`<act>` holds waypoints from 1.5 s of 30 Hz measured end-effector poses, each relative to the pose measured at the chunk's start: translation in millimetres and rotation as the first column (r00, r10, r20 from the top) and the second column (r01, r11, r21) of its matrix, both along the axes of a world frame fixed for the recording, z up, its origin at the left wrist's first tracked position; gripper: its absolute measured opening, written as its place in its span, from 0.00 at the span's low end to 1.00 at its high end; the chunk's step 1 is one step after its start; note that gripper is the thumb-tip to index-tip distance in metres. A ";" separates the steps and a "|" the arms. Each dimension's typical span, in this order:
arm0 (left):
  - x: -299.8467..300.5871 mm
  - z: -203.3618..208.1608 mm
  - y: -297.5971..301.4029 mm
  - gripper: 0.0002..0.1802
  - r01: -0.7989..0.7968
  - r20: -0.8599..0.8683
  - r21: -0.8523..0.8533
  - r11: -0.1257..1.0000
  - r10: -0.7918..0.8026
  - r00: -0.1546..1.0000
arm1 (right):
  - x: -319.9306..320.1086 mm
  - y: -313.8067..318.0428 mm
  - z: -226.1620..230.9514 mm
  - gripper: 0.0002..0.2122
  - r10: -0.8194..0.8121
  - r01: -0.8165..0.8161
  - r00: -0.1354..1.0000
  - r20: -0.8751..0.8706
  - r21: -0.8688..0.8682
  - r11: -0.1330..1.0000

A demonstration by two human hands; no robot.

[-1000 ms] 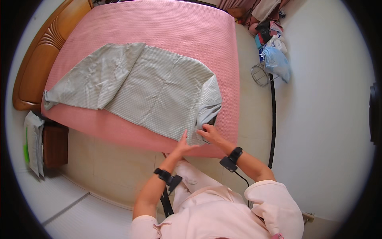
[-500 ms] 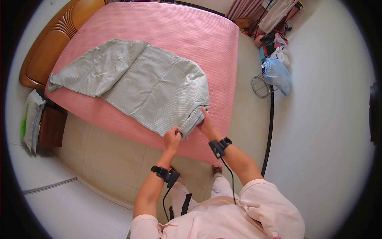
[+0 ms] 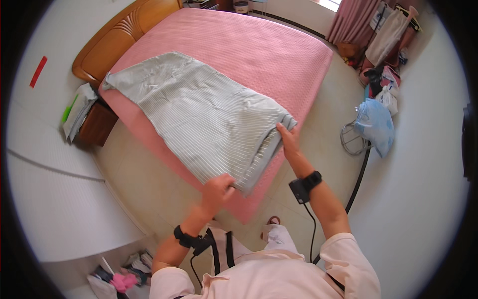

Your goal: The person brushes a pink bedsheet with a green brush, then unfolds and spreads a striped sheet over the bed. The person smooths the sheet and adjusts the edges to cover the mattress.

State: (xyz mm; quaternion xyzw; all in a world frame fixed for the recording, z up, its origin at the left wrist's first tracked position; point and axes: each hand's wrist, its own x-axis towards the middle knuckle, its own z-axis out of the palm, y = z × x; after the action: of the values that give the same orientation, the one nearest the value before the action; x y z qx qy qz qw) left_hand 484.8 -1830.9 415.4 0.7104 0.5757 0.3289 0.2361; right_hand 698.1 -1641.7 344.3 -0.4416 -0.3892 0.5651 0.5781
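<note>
A grey-and-white striped bed sheet [image 3: 209, 119] lies slantwise over the pink bed [image 3: 249, 55], with its far end narrowing near the headboard. At its near end the fabric doubles into several layers along the edge. My left hand [image 3: 218, 193] is closed on the near left corner of the sheet, slightly blurred. My right hand [image 3: 290, 142] grips the near right corner, its thumb over the layered edge and its other fingers partly hidden. Between my hands the end of the sheet is stretched out above the bed's near corner.
A wooden headboard [image 3: 112, 37] is at the far left, beside a brown cabinet [image 3: 98, 124] with packages on it. On the right, a blue bag [image 3: 374, 124] rests on a metal-framed stool [image 3: 352, 138] near the wall. Pink curtains [image 3: 354, 20] hang behind it.
My hands have moved apart, spreading the sheet's near end wider. That end has been pulled nearer and its bunched folds are flatter. The head view has shifted, too.
</note>
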 end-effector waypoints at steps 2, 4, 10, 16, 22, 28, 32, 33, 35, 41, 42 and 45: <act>58.8 -3.8 -8.5 0.09 -0.009 -0.052 0.032 0.999 0.011 0.999 | 52.8 -7.4 19.7 0.10 0.047 -0.049 0.999 0.021 0.073 0.996; 101.2 -20.0 -9.7 0.09 -0.100 -0.010 0.012 0.995 0.100 0.995 | 95.2 -10.4 20.9 0.10 0.080 -0.084 0.995 0.058 0.062 0.995; 140.2 -90.5 4.7 0.13 -0.226 0.139 -0.247 0.942 0.266 0.954 | 156.9 8.0 -64.0 0.12 0.311 -0.266 0.904 0.295 -0.182 0.947; 172.0 -102.5 45.4 0.30 -0.346 0.015 -0.075 0.935 0.348 0.937 | 102.8 19.3 -102.3 0.13 0.329 -0.483 0.621 0.712 0.016 0.876; 181.2 -104.2 144.3 0.22 -0.493 -0.090 -0.253 0.832 0.487 0.869 | 97.6 88.2 -27.7 0.10 0.516 -0.755 0.422 0.745 -0.026 0.655; 165.8 -80.8 213.5 0.11 -0.508 0.108 -0.143 0.849 0.524 0.845 | 111.7 158.1 -4.0 0.13 0.764 -0.809 0.585 0.271 0.140 0.571; 176.2 -56.0 230.2 0.11 -0.437 0.051 -0.170 0.883 0.451 0.891 | 131.8 180.0 -0.6 0.14 0.794 -0.770 0.581 -0.180 -0.439 0.463; 179.9 -52.8 232.1 0.11 -0.437 0.016 -0.179 0.881 0.447 0.894 | 129.9 184.9 -1.6 0.14 0.738 -0.772 0.600 -0.307 -0.463 0.435; 189.4 -48.7 233.4 0.12 -0.437 0.003 -0.138 0.889 0.441 0.897 | 122.4 200.2 -3.5 0.12 0.678 -0.755 0.638 -0.365 -0.470 0.457; 216.9 -35.5 232.1 0.11 -0.695 -0.033 -0.142 0.705 0.698 0.715 | 110.7 236.9 23.7 0.08 0.755 -0.837 0.434 0.493 -0.090 0.539; 222.1 -29.5 231.3 0.16 -0.695 -0.044 -0.186 0.695 0.700 0.712 | 113.9 235.2 36.1 0.10 0.614 -0.871 0.377 0.693 0.039 0.490; 253.9 -12.1 241.1 0.25 -0.768 0.197 0.091 0.634 0.745 0.638 | 115.2 228.9 76.3 0.05 0.550 -0.915 0.354 0.756 0.402 0.037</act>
State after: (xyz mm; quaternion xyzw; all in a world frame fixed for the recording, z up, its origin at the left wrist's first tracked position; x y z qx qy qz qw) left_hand 738.7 -1589.9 403.3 0.3949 0.7728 0.4937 0.0561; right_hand 813.3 -1412.8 420.6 0.0451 -0.8738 0.4325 0.2178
